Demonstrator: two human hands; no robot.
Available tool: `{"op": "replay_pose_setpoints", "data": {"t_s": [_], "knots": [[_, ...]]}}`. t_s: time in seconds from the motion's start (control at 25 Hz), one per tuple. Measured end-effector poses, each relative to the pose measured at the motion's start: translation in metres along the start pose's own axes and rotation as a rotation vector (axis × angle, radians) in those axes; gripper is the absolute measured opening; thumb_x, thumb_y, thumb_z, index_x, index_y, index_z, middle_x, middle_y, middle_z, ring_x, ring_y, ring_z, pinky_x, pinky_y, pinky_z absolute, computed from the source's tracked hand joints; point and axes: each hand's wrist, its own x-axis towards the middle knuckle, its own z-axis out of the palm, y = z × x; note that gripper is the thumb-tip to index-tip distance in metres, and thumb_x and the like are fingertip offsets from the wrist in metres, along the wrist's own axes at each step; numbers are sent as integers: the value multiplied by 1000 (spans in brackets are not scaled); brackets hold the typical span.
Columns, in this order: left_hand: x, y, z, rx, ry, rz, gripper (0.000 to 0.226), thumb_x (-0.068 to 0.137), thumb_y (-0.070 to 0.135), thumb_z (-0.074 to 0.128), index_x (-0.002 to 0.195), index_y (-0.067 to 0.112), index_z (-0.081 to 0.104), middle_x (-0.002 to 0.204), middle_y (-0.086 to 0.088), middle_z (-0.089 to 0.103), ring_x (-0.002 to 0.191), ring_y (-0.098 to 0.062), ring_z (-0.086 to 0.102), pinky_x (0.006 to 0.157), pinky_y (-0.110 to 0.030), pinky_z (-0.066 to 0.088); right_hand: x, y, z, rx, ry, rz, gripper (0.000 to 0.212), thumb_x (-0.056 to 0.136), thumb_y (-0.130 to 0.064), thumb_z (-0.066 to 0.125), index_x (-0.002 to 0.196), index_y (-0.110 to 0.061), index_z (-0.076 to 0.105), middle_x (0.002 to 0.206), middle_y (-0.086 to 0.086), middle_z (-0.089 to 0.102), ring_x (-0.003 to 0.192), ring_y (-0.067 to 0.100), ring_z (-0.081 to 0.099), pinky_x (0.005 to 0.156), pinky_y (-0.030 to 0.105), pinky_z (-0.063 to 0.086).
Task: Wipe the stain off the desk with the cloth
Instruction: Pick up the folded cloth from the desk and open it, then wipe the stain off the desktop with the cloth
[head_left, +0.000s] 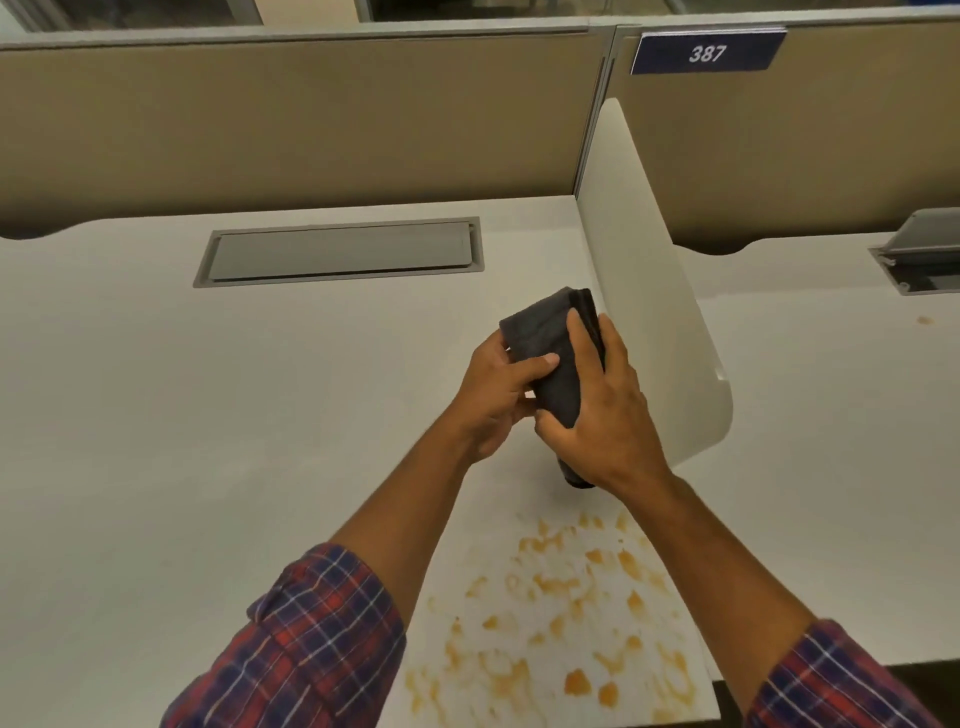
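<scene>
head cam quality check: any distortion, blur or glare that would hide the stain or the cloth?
Head view: wide-angle bowing curves the partition top and the desk edges; warm, dim cast, soft focus overall. No glare on the orange stain, which reads clearly. The dark cloth shows little texture, held by left hand and right hand; faint shadows only.

So the surface (156, 389) is a plain off-white top, pretty bare. Set flush into it near the back is a grey rectangular hatch (340, 252), lid closed. Down at the near edge, right side, there's an orange-brown stain (566, 623), lots of splotches and smears spread over a wide patch. A white divider panel (654, 312) stands upright along the right edge.
</scene>
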Motion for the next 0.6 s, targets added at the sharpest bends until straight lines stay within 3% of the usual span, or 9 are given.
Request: {"op": "replay_pose_setpoints", "data": {"t_s": [0.12,0.24,0.32,0.4,0.6], "knots": [[1,-6,5,45,-18,-55,50,100,18,72,148,21,55,138,-7,70,127,-31,68,100,-54,60,7,17,3,-106,25,-12,103,77,-46,72,163,-34,17,165,14,25,129,40,53,92,53,60],[6,-17,-6,572,103,-59,61,101,55,63,151,21,53,148,-2,62,139,-24,57,111,-45,50,11,36,16,-265,-28,19,95,76,-45,65,160,-32,23,161,16,28,117,41,57,82,52,60],[4,-32,-29,963,309,-44,66,101,64,54,150,19,54,156,-5,54,144,-27,49,118,-47,39,10,49,32,-401,-224,76,95,80,-51,61,162,-31,19,169,17,15,130,46,48,93,57,53],[-6,-48,-62,1231,406,43,59,104,58,53,147,18,56,156,-6,52,145,-31,45,118,-49,32,4,63,47,-466,-351,85,96,87,-59,57,165,-28,10,173,16,2,148,45,30,107,61,42],[-53,-71,-151,1566,468,210,64,105,57,39,148,13,54,159,-14,50,150,-35,41,119,-51,31,10,83,55,-416,-297,-100,84,98,-53,47,167,-20,11,175,14,9,158,40,20,122,58,28]]}}
